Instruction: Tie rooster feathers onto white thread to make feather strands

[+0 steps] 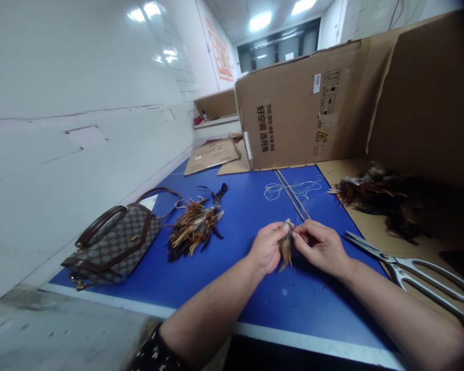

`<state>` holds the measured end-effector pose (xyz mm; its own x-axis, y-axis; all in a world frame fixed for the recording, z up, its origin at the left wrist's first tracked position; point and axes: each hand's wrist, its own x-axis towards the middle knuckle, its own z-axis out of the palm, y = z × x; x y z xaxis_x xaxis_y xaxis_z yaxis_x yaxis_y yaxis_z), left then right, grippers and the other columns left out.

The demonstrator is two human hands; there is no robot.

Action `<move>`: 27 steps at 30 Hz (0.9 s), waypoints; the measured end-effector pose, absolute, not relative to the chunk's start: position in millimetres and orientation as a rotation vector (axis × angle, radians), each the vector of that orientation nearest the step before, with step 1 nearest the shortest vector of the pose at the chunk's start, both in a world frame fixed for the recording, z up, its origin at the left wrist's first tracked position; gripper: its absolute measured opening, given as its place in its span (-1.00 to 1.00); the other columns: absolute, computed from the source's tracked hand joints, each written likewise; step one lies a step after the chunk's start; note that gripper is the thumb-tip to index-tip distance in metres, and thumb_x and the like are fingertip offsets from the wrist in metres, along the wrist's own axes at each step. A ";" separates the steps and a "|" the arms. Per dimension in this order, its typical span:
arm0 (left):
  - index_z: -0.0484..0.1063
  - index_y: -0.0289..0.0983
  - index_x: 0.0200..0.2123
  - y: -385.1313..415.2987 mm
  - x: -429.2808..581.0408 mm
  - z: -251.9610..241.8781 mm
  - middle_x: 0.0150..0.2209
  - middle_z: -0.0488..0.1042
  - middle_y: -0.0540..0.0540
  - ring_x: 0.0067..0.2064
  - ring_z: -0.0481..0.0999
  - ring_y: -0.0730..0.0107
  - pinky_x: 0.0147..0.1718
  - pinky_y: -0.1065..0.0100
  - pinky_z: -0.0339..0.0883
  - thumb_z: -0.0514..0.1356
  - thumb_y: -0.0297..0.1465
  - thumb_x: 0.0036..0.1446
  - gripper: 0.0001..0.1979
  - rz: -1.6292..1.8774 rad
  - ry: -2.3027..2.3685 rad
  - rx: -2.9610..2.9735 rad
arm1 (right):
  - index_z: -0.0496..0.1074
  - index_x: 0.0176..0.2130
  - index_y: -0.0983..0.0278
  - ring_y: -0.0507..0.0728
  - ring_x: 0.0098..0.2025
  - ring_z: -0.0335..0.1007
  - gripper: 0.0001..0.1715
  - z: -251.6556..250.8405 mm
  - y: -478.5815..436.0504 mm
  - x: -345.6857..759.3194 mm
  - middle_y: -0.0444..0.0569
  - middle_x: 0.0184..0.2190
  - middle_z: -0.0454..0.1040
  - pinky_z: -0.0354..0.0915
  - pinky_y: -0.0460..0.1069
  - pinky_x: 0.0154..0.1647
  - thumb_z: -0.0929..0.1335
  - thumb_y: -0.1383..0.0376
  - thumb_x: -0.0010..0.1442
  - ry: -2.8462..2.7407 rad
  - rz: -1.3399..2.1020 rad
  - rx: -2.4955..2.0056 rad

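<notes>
My left hand (266,247) and my right hand (321,246) meet over the blue table (247,206), both pinched on a small bundle of brown feathers (285,247) that hangs between the fingertips. Two thin sticks (292,195) lie on the table just beyond my hands, with a loose white thread (294,189) coiled near their far end. A sorted pile of brown and orange feathers (195,224) lies to the left of my hands.
A patterned handbag (114,245) sits at the table's left edge by the white wall. Large metal scissors (410,270) lie to the right on cardboard. A heap of dark feathers (386,201) rests in front of the big cardboard box (294,113).
</notes>
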<state>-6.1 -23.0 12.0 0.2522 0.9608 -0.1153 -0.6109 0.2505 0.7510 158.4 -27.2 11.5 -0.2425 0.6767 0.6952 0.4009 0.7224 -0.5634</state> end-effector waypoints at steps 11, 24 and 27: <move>0.55 -0.41 -0.31 -25.2 -5.1 11.1 -0.38 0.55 -0.12 -0.35 0.53 0.43 -0.20 0.36 0.37 0.54 -0.29 -0.09 -0.63 1.140 0.649 0.655 | 0.43 -0.29 0.19 0.09 -0.44 0.27 -0.93 13.9 -28.4 162.0 -0.10 -0.48 0.35 0.27 0.01 -0.37 0.38 0.36 0.26 -2.030 0.294 -0.801; 0.58 -0.42 -0.30 -22.0 -6.5 7.6 -0.38 0.55 -0.12 -0.37 0.50 0.45 -0.25 0.38 0.34 0.54 -0.27 -0.10 -0.61 1.151 0.690 0.681 | 0.48 -0.24 0.21 0.07 -0.47 0.31 -0.96 21.9 -28.9 170.1 -0.09 -0.47 0.43 0.31 -0.01 -0.40 0.38 0.31 0.29 -2.011 0.358 -0.779; 0.58 -0.43 -0.28 -21.1 -7.9 8.4 -0.40 0.53 -0.10 -0.42 0.46 0.51 -0.30 0.41 0.31 0.52 -0.24 -0.05 -0.61 1.150 0.711 0.725 | 0.53 0.00 0.23 0.08 -0.43 0.41 -0.74 20.2 -26.4 172.2 -0.03 -0.38 0.53 0.39 0.00 -0.35 0.38 0.30 0.32 -1.861 0.309 -0.835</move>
<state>-7.9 -21.1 8.4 0.2516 0.9601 -0.1219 -0.5384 0.2435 0.8067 172.2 -26.4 20.2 -0.2312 0.6697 0.7057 0.4057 0.7257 -0.5557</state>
